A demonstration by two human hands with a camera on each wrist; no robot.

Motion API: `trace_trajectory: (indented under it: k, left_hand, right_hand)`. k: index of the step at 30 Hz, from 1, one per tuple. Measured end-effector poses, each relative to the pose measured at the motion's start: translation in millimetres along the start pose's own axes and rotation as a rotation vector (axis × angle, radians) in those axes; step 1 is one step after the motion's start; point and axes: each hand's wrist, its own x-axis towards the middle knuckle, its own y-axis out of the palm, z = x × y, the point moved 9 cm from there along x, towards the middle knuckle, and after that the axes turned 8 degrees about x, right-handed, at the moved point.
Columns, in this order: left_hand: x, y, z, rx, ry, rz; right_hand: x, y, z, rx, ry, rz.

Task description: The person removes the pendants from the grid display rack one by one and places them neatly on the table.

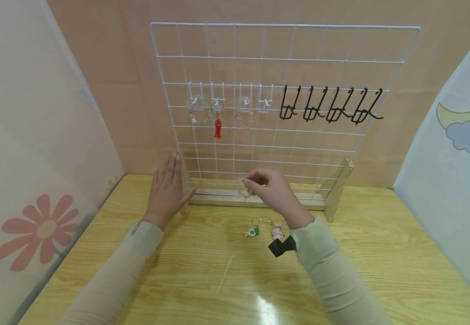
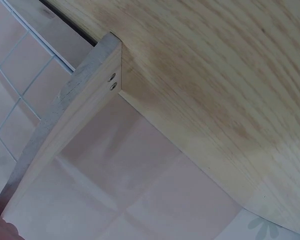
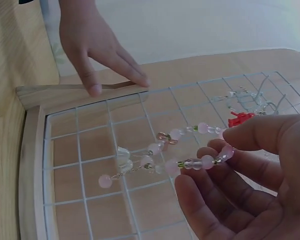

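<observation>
My right hand (image 1: pixel 273 194) pinches a bracelet (image 3: pixel 207 162) of pink and clear beads between thumb and fingers. Its loop hangs down with a small bow charm and a dangling pink bead, in front of the lower part of the white wire grid (image 1: pixel 235 57). At the grid's left side, my left hand (image 1: pixel 166 194) rests against the wooden side support (image 2: pixel 85 95), fingers straight and thumb spread. In the left wrist view only a bit of that hand shows, at the lower left corner.
White hooks (image 1: pixel 265 106) on the grid carry two bead bracelets and a red keychain (image 1: pixel 218 128). Several black hooks (image 1: pixel 287 112) hang to their right. On the wooden table (image 1: pixel 186 271) lie a green-and-white keychain (image 1: pixel 253 231) and a pink one (image 1: pixel 277 233) close to my right wrist.
</observation>
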Motion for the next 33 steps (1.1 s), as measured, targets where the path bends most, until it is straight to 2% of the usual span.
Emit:
trace_trajectory:
  k: [4, 13, 24, 33]
  left_hand:
    - [-0.3, 0.1, 0.6, -0.007, -0.006, 0.006]
    - [0.0, 0.9, 1.2, -0.011, -0.009, 0.012]
    - [2.1, 2.2, -0.5, -0.021, -0.008, 0.021]
    - [1.0, 1.2, 1.5, -0.021, -0.004, -0.002]
  right_hand:
    - [-3, 11, -10, -0.051, 0.040, 0.042]
    - [-10, 40, -28, -0.155, 0.046, 0.148]
    - [-17, 74, -48, -0.107, 0.058, 0.349]
    - [-17, 93, -72, -0.055, 0.087, 0.393]
